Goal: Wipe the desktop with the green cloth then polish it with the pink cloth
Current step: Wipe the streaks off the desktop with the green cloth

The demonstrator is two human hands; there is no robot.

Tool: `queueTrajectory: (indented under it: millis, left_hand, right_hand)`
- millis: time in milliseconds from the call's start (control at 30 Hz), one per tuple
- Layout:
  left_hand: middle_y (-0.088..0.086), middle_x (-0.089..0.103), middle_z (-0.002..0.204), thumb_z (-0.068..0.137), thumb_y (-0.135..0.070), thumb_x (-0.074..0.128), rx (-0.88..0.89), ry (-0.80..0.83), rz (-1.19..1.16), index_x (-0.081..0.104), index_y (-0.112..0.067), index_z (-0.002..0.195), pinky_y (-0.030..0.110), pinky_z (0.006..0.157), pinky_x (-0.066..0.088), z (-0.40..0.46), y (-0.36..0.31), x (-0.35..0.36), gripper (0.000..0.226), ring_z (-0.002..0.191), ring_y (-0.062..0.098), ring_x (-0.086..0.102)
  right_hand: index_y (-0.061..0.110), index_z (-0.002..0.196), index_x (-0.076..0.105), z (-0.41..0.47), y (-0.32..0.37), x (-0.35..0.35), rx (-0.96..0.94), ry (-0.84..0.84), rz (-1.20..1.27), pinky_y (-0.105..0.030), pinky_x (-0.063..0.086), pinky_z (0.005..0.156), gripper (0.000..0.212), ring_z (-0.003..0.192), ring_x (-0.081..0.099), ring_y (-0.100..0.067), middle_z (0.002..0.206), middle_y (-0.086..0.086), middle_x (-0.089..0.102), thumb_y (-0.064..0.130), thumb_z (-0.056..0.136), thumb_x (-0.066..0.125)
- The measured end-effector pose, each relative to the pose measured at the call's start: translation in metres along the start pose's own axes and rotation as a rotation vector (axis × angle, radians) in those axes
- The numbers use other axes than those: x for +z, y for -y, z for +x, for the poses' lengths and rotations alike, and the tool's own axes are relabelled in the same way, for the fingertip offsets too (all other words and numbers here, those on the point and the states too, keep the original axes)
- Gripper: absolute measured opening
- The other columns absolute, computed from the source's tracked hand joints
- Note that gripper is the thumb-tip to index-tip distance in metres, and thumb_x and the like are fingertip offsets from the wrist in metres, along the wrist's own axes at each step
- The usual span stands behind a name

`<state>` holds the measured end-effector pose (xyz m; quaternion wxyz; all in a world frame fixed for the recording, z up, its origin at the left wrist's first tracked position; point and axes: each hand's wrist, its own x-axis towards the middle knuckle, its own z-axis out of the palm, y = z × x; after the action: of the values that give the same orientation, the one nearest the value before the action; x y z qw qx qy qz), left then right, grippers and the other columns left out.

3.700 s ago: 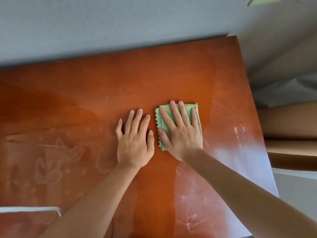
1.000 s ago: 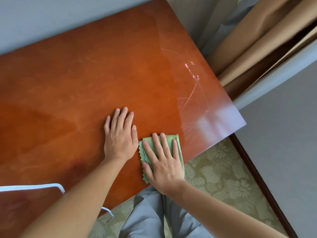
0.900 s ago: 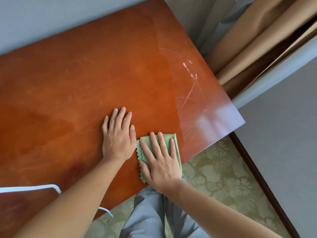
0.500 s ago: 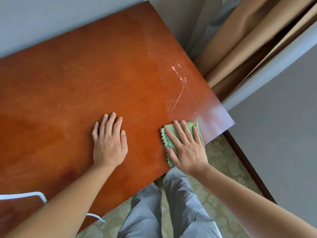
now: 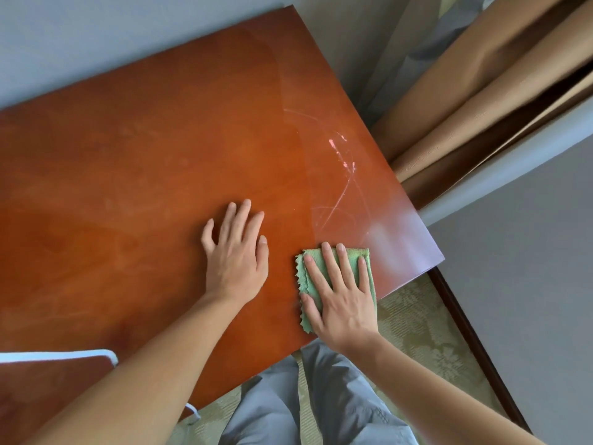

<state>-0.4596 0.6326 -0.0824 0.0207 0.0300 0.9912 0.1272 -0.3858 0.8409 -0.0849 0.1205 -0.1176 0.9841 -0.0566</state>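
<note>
Green cloth (image 5: 353, 256) lies folded near the counter (image 5: 144, 162) front right corner, just inside the front edge. Right hand (image 5: 340, 297) presses it, fingers straight. Left hand (image 5: 237, 255) rests flat beside, released.

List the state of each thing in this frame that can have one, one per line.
green cloth: folded, flat on the desktop near its front right corner, under the right hand.
right hand: fingers straight, pressing on the cloth.
left hand: flat on bare wood, holding nothing.
desktop: glossy, with pale scratches and smears toward its right end.
curtain: hanging in folds beside the desk.
</note>
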Motion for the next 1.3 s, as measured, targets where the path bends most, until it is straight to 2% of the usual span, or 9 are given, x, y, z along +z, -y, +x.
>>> queueTrajectory:
  millis: [167, 467, 667, 767, 933, 1133, 1300]
  left_hand:
    - [0.003, 0.031, 0.165, 0.104, -0.039, 0.024, -0.028, 0.007, 0.069, 0.043, -0.022, 0.152, 0.055, 0.121, 0.015, 0.006, -0.011, 0.011, 0.055, 0.154, 0.025, 0.022]
    - [0.004, 0.034, 0.163, 0.102, -0.036, 0.032, -0.004, -0.025, 0.083, 0.047, -0.02, 0.15, 0.057, 0.121, 0.019, 0.007, -0.009, 0.015, 0.053, 0.154, 0.026, 0.023]
    - [0.004, 0.033, 0.164, 0.103, -0.037, 0.031, -0.006, -0.024, 0.086, 0.045, -0.021, 0.151, 0.056, 0.121, 0.018, 0.007, -0.009, 0.018, 0.052, 0.154, 0.026, 0.023]
    - [0.004, 0.033, 0.164, 0.104, -0.038, 0.029, -0.014, -0.017, 0.081, 0.044, -0.022, 0.151, 0.056, 0.121, 0.017, 0.007, -0.008, 0.017, 0.052, 0.154, 0.025, 0.023]
    - [0.005, 0.032, 0.164, 0.104, -0.04, 0.027, -0.012, -0.014, 0.07, 0.044, -0.021, 0.152, 0.057, 0.122, 0.018, 0.007, -0.01, 0.015, 0.055, 0.154, 0.027, 0.023]
    - [0.005, 0.032, 0.164, 0.104, -0.04, 0.031, 0.003, -0.023, 0.066, 0.043, -0.022, 0.152, 0.058, 0.122, 0.018, 0.007, -0.01, 0.017, 0.053, 0.154, 0.027, 0.023]
    - [0.004, 0.031, 0.165, 0.104, -0.039, 0.03, 0.005, -0.013, 0.067, 0.043, -0.022, 0.153, 0.057, 0.122, 0.017, 0.006, -0.009, 0.017, 0.053, 0.154, 0.027, 0.022]
  right_hand:
    - [0.033, 0.159, 0.014, 0.044, -0.007, -0.007, -0.023, -0.012, 0.009, -0.056, 0.003, 0.122, 0.063, 0.154, -0.002, -0.026, 0.167, -0.002, 0.01, 0.059, 0.102, 0.021]
    - [0.03, 0.159, 0.012, 0.165, 0.005, -0.029, -0.087, -0.054, -0.006, -0.054, -0.002, 0.122, 0.064, 0.154, -0.002, -0.027, 0.167, -0.004, 0.009, 0.06, 0.102, 0.014]
    - [0.03, 0.16, 0.01, 0.136, 0.001, -0.026, -0.094, -0.046, 0.007, -0.054, 0.0, 0.123, 0.064, 0.154, -0.006, -0.026, 0.168, -0.003, 0.006, 0.06, 0.103, 0.014]
    - [0.031, 0.16, 0.01, 0.082, -0.005, -0.015, -0.092, -0.029, 0.03, -0.055, 0.003, 0.122, 0.063, 0.154, -0.006, -0.026, 0.168, -0.003, 0.005, 0.059, 0.104, 0.019]
    - [0.033, 0.159, 0.014, 0.008, -0.008, 0.003, -0.07, -0.025, 0.016, -0.057, 0.009, 0.121, 0.063, 0.154, 0.004, -0.028, 0.168, -0.001, 0.008, 0.057, 0.103, 0.026]
    - [0.032, 0.159, 0.014, 0.018, -0.004, 0.003, -0.065, -0.018, -0.028, -0.055, 0.002, 0.122, 0.064, 0.154, 0.002, -0.029, 0.168, -0.003, 0.009, 0.058, 0.102, 0.025]
    - [0.033, 0.16, 0.012, 0.065, 0.012, -0.006, -0.032, -0.024, -0.014, -0.053, -0.001, 0.122, 0.064, 0.154, -0.002, -0.026, 0.167, -0.003, 0.01, 0.061, 0.102, 0.02]
